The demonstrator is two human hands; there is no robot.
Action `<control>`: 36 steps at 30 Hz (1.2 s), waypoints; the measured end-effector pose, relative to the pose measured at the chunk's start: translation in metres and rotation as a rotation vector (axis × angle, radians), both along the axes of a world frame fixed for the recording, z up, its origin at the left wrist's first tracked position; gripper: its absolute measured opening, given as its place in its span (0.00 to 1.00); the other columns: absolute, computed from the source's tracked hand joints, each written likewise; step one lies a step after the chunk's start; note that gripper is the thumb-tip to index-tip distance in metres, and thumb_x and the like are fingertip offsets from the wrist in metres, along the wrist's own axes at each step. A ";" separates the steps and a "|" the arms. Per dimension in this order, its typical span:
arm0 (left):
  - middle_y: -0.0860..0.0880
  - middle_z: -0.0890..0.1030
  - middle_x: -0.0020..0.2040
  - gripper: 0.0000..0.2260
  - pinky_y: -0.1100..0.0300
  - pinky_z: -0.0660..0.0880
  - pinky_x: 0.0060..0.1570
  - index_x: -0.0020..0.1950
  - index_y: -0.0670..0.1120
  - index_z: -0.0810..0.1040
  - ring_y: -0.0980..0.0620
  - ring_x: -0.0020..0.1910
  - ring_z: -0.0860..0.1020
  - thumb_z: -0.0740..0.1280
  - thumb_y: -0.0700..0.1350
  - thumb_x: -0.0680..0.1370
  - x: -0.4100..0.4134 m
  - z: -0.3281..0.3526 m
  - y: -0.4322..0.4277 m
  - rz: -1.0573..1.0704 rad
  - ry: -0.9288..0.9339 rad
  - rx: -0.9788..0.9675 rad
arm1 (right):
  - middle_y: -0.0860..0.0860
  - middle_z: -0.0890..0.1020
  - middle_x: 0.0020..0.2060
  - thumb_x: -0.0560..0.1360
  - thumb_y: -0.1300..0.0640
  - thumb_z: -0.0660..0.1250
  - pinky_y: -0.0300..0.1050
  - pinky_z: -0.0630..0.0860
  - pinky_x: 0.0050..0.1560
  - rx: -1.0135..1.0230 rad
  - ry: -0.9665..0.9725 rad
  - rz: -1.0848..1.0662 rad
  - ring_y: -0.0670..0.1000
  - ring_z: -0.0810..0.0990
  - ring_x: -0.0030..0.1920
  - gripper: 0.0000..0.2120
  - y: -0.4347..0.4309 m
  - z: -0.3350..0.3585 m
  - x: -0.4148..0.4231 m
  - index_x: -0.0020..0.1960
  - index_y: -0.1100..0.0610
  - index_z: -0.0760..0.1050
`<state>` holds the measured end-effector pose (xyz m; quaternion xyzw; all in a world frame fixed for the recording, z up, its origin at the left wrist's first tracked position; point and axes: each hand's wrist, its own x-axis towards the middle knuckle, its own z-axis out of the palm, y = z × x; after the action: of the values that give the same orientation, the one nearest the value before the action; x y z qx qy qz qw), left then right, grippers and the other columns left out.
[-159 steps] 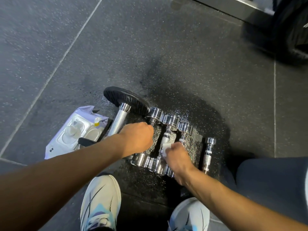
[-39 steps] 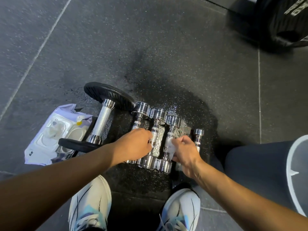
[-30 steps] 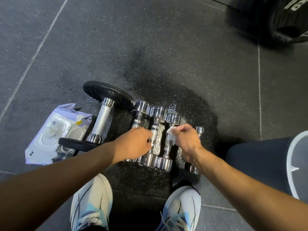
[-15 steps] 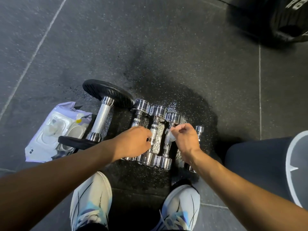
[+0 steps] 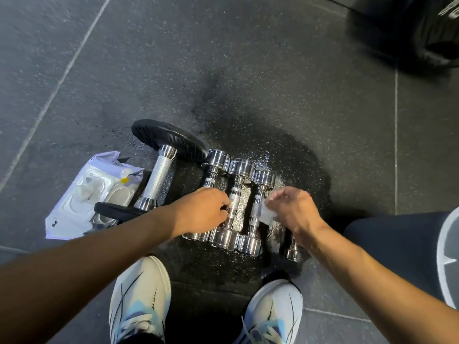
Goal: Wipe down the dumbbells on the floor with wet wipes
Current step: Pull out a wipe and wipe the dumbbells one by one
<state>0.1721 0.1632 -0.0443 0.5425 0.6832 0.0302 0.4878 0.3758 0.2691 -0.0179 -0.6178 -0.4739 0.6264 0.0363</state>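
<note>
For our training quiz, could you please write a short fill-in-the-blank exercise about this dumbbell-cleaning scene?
1. The right hand presses a white ____ against the handle of a chrome dumbbell.
2. As the person sees it, the wipes pack lies to the ____ of the large dumbbell.
3. The large dumbbell's plates are ____ in colour.
Missing words: wipe; left; black.

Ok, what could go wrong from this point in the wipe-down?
1. The floor is wet right by the shoes; a slip looks possible.
2. The leftmost chrome dumbbell, gripped by the left hand, lies packed against its neighbours; a roll could pinch fingers.
3. The right hand, holding the wet wipe at the third chrome dumbbell, hangs over the small dumbbell and might knock it.
</note>
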 end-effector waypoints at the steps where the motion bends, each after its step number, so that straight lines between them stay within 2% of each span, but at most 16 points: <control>1: 0.44 0.84 0.50 0.09 0.53 0.79 0.34 0.53 0.44 0.81 0.54 0.31 0.77 0.62 0.45 0.82 -0.003 0.002 0.003 0.011 0.020 0.012 | 0.56 0.84 0.50 0.79 0.65 0.69 0.42 0.81 0.49 0.078 -0.030 0.054 0.51 0.84 0.48 0.06 0.002 0.005 -0.006 0.52 0.68 0.75; 3: 0.44 0.84 0.44 0.10 0.54 0.78 0.38 0.48 0.43 0.81 0.50 0.35 0.79 0.61 0.42 0.81 -0.014 0.006 0.009 0.067 0.116 0.056 | 0.53 0.86 0.49 0.80 0.60 0.69 0.44 0.81 0.51 0.163 -0.020 0.113 0.51 0.86 0.49 0.04 0.000 0.012 -0.024 0.52 0.60 0.78; 6: 0.44 0.83 0.42 0.08 0.46 0.81 0.49 0.44 0.43 0.80 0.44 0.42 0.81 0.64 0.43 0.80 -0.039 0.007 0.019 0.098 0.252 0.038 | 0.51 0.85 0.51 0.82 0.56 0.67 0.41 0.82 0.48 0.203 0.036 0.169 0.51 0.85 0.49 0.05 -0.010 0.012 -0.058 0.55 0.56 0.77; 8: 0.46 0.81 0.41 0.09 0.48 0.80 0.54 0.39 0.47 0.75 0.45 0.44 0.79 0.65 0.45 0.80 -0.048 0.008 0.022 0.061 0.305 -0.040 | 0.49 0.84 0.52 0.82 0.55 0.67 0.50 0.84 0.49 0.204 0.021 0.213 0.52 0.84 0.48 0.06 -0.019 0.006 -0.078 0.58 0.54 0.76; 10: 0.50 0.75 0.37 0.13 0.51 0.78 0.55 0.36 0.49 0.70 0.46 0.44 0.76 0.65 0.46 0.80 -0.048 0.006 0.022 0.050 0.330 -0.077 | 0.48 0.82 0.52 0.83 0.56 0.65 0.55 0.83 0.55 0.211 -0.031 0.246 0.54 0.84 0.51 0.08 -0.028 -0.003 -0.092 0.61 0.53 0.74; 13: 0.52 0.72 0.35 0.14 0.54 0.77 0.53 0.36 0.49 0.67 0.47 0.44 0.75 0.64 0.46 0.81 -0.045 0.005 0.019 0.017 0.330 -0.102 | 0.52 0.83 0.52 0.84 0.57 0.63 0.52 0.83 0.55 0.217 -0.077 0.216 0.53 0.84 0.51 0.11 -0.038 -0.015 -0.104 0.65 0.55 0.70; 15: 0.50 0.77 0.37 0.12 0.54 0.78 0.50 0.37 0.48 0.72 0.46 0.44 0.79 0.65 0.45 0.81 -0.043 0.007 0.019 0.018 0.298 -0.119 | 0.56 0.83 0.50 0.83 0.59 0.63 0.55 0.83 0.53 0.157 -0.095 0.215 0.55 0.85 0.51 0.09 -0.045 -0.019 -0.107 0.62 0.57 0.71; 17: 0.45 0.84 0.42 0.08 0.53 0.81 0.50 0.43 0.43 0.80 0.46 0.45 0.82 0.64 0.41 0.81 -0.045 0.009 0.021 0.038 0.262 -0.135 | 0.58 0.83 0.51 0.81 0.64 0.65 0.57 0.83 0.54 0.073 -0.146 0.284 0.57 0.85 0.50 0.07 -0.056 -0.025 -0.107 0.58 0.58 0.72; 20: 0.42 0.84 0.48 0.09 0.55 0.80 0.45 0.46 0.42 0.78 0.46 0.41 0.81 0.61 0.40 0.82 -0.049 0.008 0.022 0.082 0.252 -0.089 | 0.62 0.82 0.54 0.80 0.62 0.64 0.60 0.80 0.59 0.076 -0.273 0.460 0.61 0.81 0.52 0.09 -0.070 -0.033 -0.105 0.58 0.64 0.76; 22: 0.42 0.84 0.47 0.08 0.55 0.80 0.44 0.45 0.44 0.78 0.46 0.40 0.81 0.61 0.40 0.82 -0.053 0.006 0.021 0.092 0.247 -0.076 | 0.59 0.81 0.53 0.78 0.66 0.68 0.56 0.81 0.61 -0.048 -0.223 0.350 0.59 0.82 0.56 0.13 -0.064 -0.031 -0.108 0.61 0.62 0.74; 24: 0.42 0.85 0.45 0.08 0.53 0.82 0.46 0.45 0.41 0.80 0.46 0.42 0.83 0.63 0.39 0.81 -0.052 0.008 0.022 0.084 0.241 -0.119 | 0.57 0.81 0.53 0.74 0.70 0.70 0.53 0.81 0.61 -0.142 -0.159 0.172 0.59 0.83 0.57 0.18 -0.048 -0.025 -0.116 0.61 0.60 0.72; 27: 0.41 0.86 0.44 0.07 0.50 0.83 0.50 0.45 0.38 0.82 0.44 0.47 0.85 0.65 0.36 0.79 -0.049 0.015 0.021 0.055 0.235 -0.172 | 0.58 0.82 0.52 0.74 0.71 0.69 0.49 0.81 0.58 -0.060 -0.106 0.004 0.56 0.83 0.54 0.16 -0.033 -0.021 -0.128 0.59 0.60 0.74; 28: 0.40 0.86 0.45 0.07 0.50 0.82 0.51 0.45 0.39 0.81 0.44 0.48 0.85 0.64 0.36 0.79 -0.048 0.016 0.021 0.058 0.226 -0.168 | 0.56 0.82 0.51 0.76 0.70 0.68 0.45 0.81 0.53 -0.031 -0.115 0.013 0.54 0.82 0.51 0.15 -0.037 -0.018 -0.129 0.60 0.59 0.74; 30: 0.41 0.85 0.46 0.07 0.51 0.82 0.52 0.48 0.38 0.81 0.44 0.49 0.85 0.64 0.36 0.80 -0.047 0.017 0.018 0.052 0.222 -0.159 | 0.54 0.80 0.53 0.80 0.67 0.64 0.40 0.78 0.44 0.050 -0.189 0.174 0.51 0.79 0.48 0.13 -0.053 -0.018 -0.122 0.63 0.58 0.72; 33: 0.42 0.86 0.49 0.08 0.52 0.82 0.53 0.53 0.37 0.83 0.46 0.50 0.85 0.64 0.36 0.81 -0.047 0.015 0.017 0.026 0.234 -0.180 | 0.56 0.79 0.56 0.81 0.66 0.63 0.48 0.82 0.54 -0.001 -0.246 0.319 0.55 0.82 0.55 0.14 -0.070 -0.025 -0.115 0.66 0.60 0.69; 36: 0.43 0.86 0.49 0.07 0.54 0.82 0.52 0.54 0.38 0.83 0.46 0.50 0.85 0.66 0.37 0.81 -0.047 0.018 0.019 0.019 0.247 -0.189 | 0.57 0.80 0.53 0.77 0.68 0.69 0.48 0.84 0.53 -0.058 -0.209 0.162 0.55 0.83 0.52 0.17 -0.056 -0.022 -0.124 0.62 0.58 0.69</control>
<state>0.1251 0.1821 -0.0267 0.4874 0.7429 -0.0963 0.4487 0.2519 0.2133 -0.0396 -0.6401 -0.5052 0.5731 -0.0819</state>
